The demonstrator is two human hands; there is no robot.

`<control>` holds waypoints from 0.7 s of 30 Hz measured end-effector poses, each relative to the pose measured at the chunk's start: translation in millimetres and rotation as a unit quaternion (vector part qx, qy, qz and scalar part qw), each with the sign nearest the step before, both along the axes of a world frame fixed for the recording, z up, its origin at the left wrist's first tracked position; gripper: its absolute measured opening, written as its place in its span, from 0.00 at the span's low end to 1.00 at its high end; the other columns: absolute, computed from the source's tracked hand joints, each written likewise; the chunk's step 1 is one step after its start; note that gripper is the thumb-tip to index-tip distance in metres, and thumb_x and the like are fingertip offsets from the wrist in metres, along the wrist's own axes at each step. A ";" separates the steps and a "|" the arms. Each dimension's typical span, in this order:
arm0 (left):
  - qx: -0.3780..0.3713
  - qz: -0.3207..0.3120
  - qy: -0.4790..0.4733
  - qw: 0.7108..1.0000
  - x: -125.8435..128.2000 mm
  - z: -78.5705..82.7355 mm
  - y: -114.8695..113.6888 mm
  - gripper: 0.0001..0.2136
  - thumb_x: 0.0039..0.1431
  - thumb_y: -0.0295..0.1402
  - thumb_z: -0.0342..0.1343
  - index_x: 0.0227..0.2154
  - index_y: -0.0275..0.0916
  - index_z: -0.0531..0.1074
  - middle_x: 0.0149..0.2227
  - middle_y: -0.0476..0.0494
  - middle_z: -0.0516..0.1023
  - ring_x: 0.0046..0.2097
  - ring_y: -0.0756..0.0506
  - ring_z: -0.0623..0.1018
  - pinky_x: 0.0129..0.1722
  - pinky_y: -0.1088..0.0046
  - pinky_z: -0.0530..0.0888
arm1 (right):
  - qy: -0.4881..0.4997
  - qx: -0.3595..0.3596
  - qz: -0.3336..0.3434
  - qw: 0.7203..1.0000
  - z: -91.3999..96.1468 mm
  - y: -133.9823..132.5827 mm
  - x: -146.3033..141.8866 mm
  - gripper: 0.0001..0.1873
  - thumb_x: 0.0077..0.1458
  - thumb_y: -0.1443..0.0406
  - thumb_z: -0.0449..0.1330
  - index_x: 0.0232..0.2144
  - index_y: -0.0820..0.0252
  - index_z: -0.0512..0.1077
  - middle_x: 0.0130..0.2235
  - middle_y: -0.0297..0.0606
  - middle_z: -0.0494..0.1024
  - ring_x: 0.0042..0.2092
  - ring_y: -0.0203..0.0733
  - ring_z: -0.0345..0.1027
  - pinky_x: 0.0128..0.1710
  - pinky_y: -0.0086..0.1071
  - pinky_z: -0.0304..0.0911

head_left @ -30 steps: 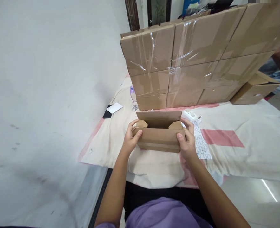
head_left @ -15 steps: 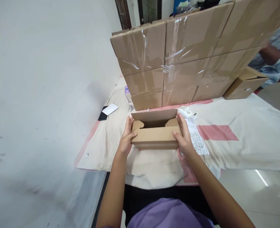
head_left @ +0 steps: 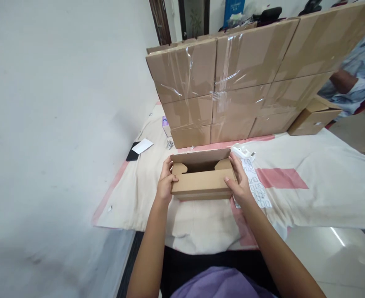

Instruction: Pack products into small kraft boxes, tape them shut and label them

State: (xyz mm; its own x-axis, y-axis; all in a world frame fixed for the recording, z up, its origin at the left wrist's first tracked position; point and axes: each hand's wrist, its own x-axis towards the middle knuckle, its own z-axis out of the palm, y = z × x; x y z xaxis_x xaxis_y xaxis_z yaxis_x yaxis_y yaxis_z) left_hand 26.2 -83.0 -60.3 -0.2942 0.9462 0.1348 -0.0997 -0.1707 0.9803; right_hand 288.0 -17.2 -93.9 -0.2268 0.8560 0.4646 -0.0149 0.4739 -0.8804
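Observation:
A small brown cardboard box rests on the cloth-covered table in front of me, its top open with the end flaps folded inward. My left hand grips its left end, thumb on the front wall and fingers round the side. My right hand grips the right end the same way. The inside of the box looks dark, and I cannot make out any contents.
A wall of taped cardboard boxes stands just behind. A white tape dispenser and a sheet of labels lie to the right. A black phone with a white card lies left. Another person's sleeve shows at far right.
The box and both hands have shifted slightly, and the box's front wall has tilted lower. The view has swung a little; the person at the right shows more.

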 end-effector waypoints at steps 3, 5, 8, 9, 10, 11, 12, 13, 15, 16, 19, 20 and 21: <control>0.032 0.003 0.010 0.999 1.7 -2.0 2.6 0.36 0.35 0.28 0.49 0.55 0.45 0.64 0.52 0.44 0.73 0.55 0.41 0.75 0.54 0.63 0.73 | 0.016 -0.009 0.003 1.000 -2.6 1.7 -1.2 0.42 0.58 0.52 0.63 0.71 0.48 0.55 0.73 0.39 0.54 0.74 0.56 0.47 0.72 0.52 0.50; 0.051 0.014 0.024 0.998 2.3 -5.3 4.7 0.30 0.33 0.29 0.49 0.48 0.44 0.64 0.50 0.44 0.73 0.54 0.41 0.74 0.54 0.62 0.73 | 0.026 -0.016 0.004 1.000 -2.3 2.2 -1.9 0.42 0.58 0.53 0.64 0.71 0.49 0.55 0.72 0.40 0.56 0.73 0.56 0.49 0.72 0.52 0.51; 0.063 0.027 0.050 0.996 0.4 -8.1 5.4 0.23 0.34 0.29 0.49 0.40 0.44 0.63 0.50 0.44 0.73 0.54 0.41 0.75 0.55 0.59 0.72 | 0.035 -0.006 -0.002 0.999 0.5 1.1 -3.9 0.38 0.57 0.54 0.63 0.67 0.50 0.60 0.69 0.43 0.60 0.70 0.57 0.55 0.70 0.52 0.54; 0.063 0.029 0.065 0.995 -1.1 -6.8 4.4 0.21 0.35 0.29 0.49 0.38 0.43 0.64 0.50 0.43 0.73 0.54 0.40 0.75 0.55 0.57 0.72 | 0.038 0.009 -0.011 0.999 1.8 0.1 -5.1 0.34 0.57 0.55 0.63 0.64 0.50 0.63 0.67 0.44 0.62 0.69 0.57 0.58 0.69 0.52 0.56; 0.062 0.028 0.082 0.994 -2.7 -3.9 2.5 0.19 0.36 0.29 0.49 0.37 0.43 0.65 0.50 0.43 0.74 0.55 0.39 0.74 0.57 0.55 0.71 | 0.041 0.032 -0.025 0.998 3.0 -1.1 -6.5 0.29 0.58 0.56 0.62 0.61 0.51 0.67 0.65 0.44 0.64 0.67 0.57 0.60 0.68 0.52 0.57; 0.062 0.021 0.096 0.993 -4.0 0.9 -0.2 0.17 0.37 0.29 0.49 0.36 0.43 0.68 0.50 0.42 0.75 0.58 0.37 0.73 0.60 0.52 0.69 | 0.041 0.058 -0.045 0.996 4.1 -2.5 -8.0 0.24 0.59 0.57 0.61 0.57 0.51 0.69 0.63 0.45 0.67 0.66 0.56 0.61 0.67 0.52 0.58; 0.060 0.009 0.124 0.990 -4.4 7.1 -3.6 0.16 0.39 0.28 0.50 0.35 0.43 0.70 0.49 0.42 0.77 0.61 0.36 0.71 0.64 0.49 0.65 | 0.037 0.083 -0.068 0.994 5.1 -3.9 -9.6 0.20 0.60 0.57 0.59 0.53 0.52 0.70 0.61 0.45 0.69 0.65 0.56 0.63 0.66 0.54 0.59; 0.057 -0.004 0.175 0.983 -3.3 14.4 -7.5 0.15 0.42 0.28 0.50 0.35 0.43 0.73 0.50 0.43 0.78 0.64 0.35 0.68 0.67 0.46 0.59 | 0.029 0.104 -0.092 0.990 5.9 -5.2 -11.1 0.17 0.61 0.58 0.57 0.51 0.52 0.71 0.59 0.45 0.71 0.63 0.56 0.64 0.65 0.55 0.59; 0.046 -0.026 0.334 0.941 5.2 29.0 -16.0 0.16 0.50 0.28 0.51 0.41 0.46 0.78 0.52 0.44 0.79 0.69 0.35 0.62 0.72 0.42 0.45 | 0.007 0.132 -0.127 0.983 6.8 -7.3 -13.5 0.14 0.64 0.58 0.54 0.49 0.53 0.72 0.57 0.46 0.73 0.61 0.57 0.67 0.64 0.57 0.60; 0.041 -0.024 0.420 0.906 12.9 34.4 -20.1 0.17 0.56 0.29 0.51 0.46 0.47 0.78 0.55 0.44 0.79 0.70 0.34 0.62 0.72 0.41 0.42 | -0.002 0.139 -0.137 0.981 7.0 -7.9 -14.2 0.15 0.64 0.58 0.52 0.49 0.53 0.72 0.57 0.47 0.74 0.61 0.57 0.67 0.63 0.58 0.61; 0.045 0.011 0.559 0.828 45.3 37.6 -28.9 0.23 0.63 0.41 0.57 0.60 0.45 0.71 0.63 0.35 0.72 0.69 0.26 0.63 0.69 0.35 0.46 | -0.015 0.154 -0.149 0.977 6.1 -7.2 -14.3 0.15 0.64 0.59 0.51 0.48 0.54 0.72 0.56 0.47 0.75 0.60 0.57 0.69 0.61 0.57 0.63; 0.052 0.019 0.569 0.820 56.4 34.6 -30.1 0.28 0.60 0.46 0.60 0.62 0.45 0.69 0.65 0.33 0.70 0.68 0.22 0.62 0.68 0.32 0.47 | -0.021 0.159 -0.152 0.975 5.5 -6.3 -14.0 0.15 0.64 0.59 0.51 0.48 0.54 0.72 0.56 0.48 0.75 0.60 0.57 0.69 0.61 0.57 0.64; 0.058 0.023 0.575 0.816 66.2 30.6 -30.5 0.34 0.56 0.50 0.64 0.64 0.46 0.67 0.67 0.32 0.68 0.69 0.19 0.60 0.67 0.29 0.47 | -0.027 0.163 -0.155 0.974 4.8 -5.4 -13.6 0.15 0.64 0.59 0.51 0.48 0.55 0.72 0.56 0.48 0.75 0.59 0.57 0.70 0.60 0.57 0.64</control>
State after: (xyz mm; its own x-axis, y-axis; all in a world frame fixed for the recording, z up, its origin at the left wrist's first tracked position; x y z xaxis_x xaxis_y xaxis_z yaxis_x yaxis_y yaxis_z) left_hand 92.3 -113.5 -29.6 0.0563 0.8990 0.4343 0.8836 -0.2474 0.3976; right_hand 274.3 -22.6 -89.0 -0.0133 0.6960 0.7179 0.2150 0.7031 -0.6778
